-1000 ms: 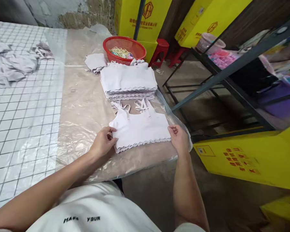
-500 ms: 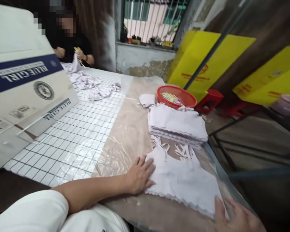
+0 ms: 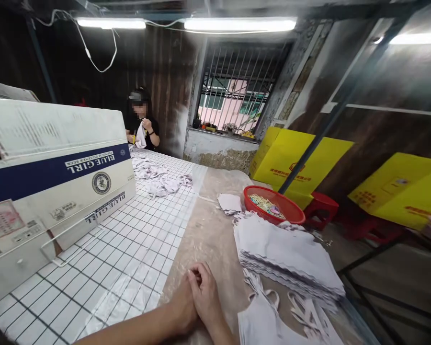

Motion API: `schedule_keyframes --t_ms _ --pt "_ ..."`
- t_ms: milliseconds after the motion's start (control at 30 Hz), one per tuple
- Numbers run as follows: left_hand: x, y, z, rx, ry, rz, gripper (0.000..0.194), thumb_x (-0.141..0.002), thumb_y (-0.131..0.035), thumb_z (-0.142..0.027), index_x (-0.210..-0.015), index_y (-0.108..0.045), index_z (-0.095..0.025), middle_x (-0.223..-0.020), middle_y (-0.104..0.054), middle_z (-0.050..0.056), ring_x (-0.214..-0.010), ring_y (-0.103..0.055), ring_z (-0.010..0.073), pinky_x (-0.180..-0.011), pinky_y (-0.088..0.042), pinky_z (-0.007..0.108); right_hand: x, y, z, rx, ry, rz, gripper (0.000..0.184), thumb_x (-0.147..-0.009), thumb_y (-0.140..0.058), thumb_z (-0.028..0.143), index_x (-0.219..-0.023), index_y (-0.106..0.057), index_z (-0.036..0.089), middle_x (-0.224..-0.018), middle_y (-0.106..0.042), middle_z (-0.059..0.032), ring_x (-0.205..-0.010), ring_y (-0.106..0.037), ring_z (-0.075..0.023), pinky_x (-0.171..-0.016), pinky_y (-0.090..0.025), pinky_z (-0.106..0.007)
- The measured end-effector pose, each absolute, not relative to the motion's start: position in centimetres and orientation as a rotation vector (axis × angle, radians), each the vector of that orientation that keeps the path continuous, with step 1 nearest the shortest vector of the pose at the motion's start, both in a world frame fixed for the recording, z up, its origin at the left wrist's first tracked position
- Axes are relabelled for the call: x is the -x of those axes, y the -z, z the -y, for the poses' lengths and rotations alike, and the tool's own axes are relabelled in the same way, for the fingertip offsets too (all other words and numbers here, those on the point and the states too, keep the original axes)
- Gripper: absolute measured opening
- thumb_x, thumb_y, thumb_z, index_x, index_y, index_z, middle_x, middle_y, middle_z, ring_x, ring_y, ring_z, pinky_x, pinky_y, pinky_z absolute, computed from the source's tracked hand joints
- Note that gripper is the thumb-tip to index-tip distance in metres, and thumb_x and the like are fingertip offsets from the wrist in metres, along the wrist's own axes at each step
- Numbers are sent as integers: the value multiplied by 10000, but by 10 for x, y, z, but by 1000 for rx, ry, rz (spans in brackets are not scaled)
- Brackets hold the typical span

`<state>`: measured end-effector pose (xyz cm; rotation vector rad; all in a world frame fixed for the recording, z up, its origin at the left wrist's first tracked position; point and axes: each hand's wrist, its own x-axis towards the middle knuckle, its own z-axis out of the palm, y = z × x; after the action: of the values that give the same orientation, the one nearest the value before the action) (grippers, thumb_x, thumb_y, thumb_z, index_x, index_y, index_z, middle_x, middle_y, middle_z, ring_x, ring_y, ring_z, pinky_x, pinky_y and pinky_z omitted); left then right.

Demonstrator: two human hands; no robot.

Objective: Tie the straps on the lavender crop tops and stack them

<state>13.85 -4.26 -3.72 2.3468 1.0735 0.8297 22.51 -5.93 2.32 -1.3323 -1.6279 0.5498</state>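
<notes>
- Our left hand (image 3: 185,303) and right hand (image 3: 206,290) meet over the plastic sheeting (image 3: 213,227), fingers curled; we cannot tell whether they pinch anything (the right partly covers the left).
- The strappy camisole top (image 3: 264,322) lies at our right, nearside of the scalloped fabric stack (image 3: 287,247); we'd best keep its straps (image 3: 255,283) untangled.
- The frame cuts off its lower part.

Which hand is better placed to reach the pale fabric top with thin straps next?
Probably the right hand: it lies nearer the pale fabric top, while the left hand rests against it on the side away from the top.
</notes>
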Motion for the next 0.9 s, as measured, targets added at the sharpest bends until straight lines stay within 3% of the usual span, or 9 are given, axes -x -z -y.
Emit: schedule_keyframes --t_ms 100,200,300,433,500,600,667,767,900 --pt "-89 34 -2 -2533 -759 -991 460 -886 -516 -228 -1340 -583 -247 -1372 -571 135 -1304 -486 344 -1115 -375 621 -213 1 12 1345 -642 1578 207 -917 -486 319 -765 -577 212 -797 -644 -51 -745 -635 -198 -679 -518 -298" --pt "-49 32 -49 -2607 -772 -991 429 -903 -480 -157 -1292 -624 -266 -1366 -575 104 -1322 -470 279 -1182 -301 573 -197 13 -34 1379 -579 1663 171 -892 -501 273 -754 -579 211 -805 -642 -48 -781 -630 -199 -725 -503 -298" --pt "-25 28 -99 -2622 -789 -1023 380 -883 -504 -127 -1184 -690 -267 -1285 -611 94 -1289 -494 262 -1168 -340 539 -178 14 -84 1507 -444 1808 196 -902 -490 249 -732 -580 210 -804 -635 -49 -787 -616 -195 -726 -481 -290" --pt "-2 19 -169 -2591 -714 -1330 252 -853 -545 -137 -995 -735 -222 -1351 -582 90 -1373 -411 316 -1118 -401 521 -153 13 -148 1636 -334 1875 162 -897 -498 206 -774 -603 206 -812 -642 -45 -796 -603 -192 -737 -452 -285" --pt "8 13 -204 -2510 -707 -1537 261 -867 -514 -132 -1036 -707 -181 -1444 -507 116 -1425 -335 348 -1120 -381 532 -143 16 -171 1665 -304 1878 132 -879 -519 182 -779 -603 204 -827 -640 -51 -820 -596 -201 -747 -434 -289" --pt "21 6 -251 -2354 -719 -1784 420 -864 -499 -112 -1277 -571 -134 -1525 -388 194 -1445 -266 404 -1079 -375 584 -134 24 -188 1721 -236 1876 133 -901 -499 172 -811 -593 203 -856 -639 -72 -862 -580 -225 -766 -408 -313" --pt "25 6 -273 -2273 -688 -1875 466 -858 -526 -129 -1324 -522 -131 -1463 -451 218 -1393 -339 409 -1031 -410 567 -132 27 -191 1774 -178 1886 141 -929 -473 187 -843 -584 205 -872 -645 -78 -872 -576 -231 -773 -399 -323" --pt "27 11 -286 -2223 -668 -1912 356 -901 -492 -171 -1247 -568 -140 -1336 -553 194 -1278 -458 355 -1011 -422 507 -134 25 -198 1836 -186 1919 142 -946 -466 223 -865 -581 210 -858 -649 -64 -843 -582 -224 -764 -406 -323" --pt "24 18 -282 -2208 -727 -1908 297 -937 -434 -186 -1180 -599 -145 -1319 -542 174 -1251 -448 323 -1027 -394 474 -133 6 -234 1795 -184 1967 168 -928 -470 196 -1032 -602 193 -1034 -649 -102 -992 -568 -248 -834 -428 -341"
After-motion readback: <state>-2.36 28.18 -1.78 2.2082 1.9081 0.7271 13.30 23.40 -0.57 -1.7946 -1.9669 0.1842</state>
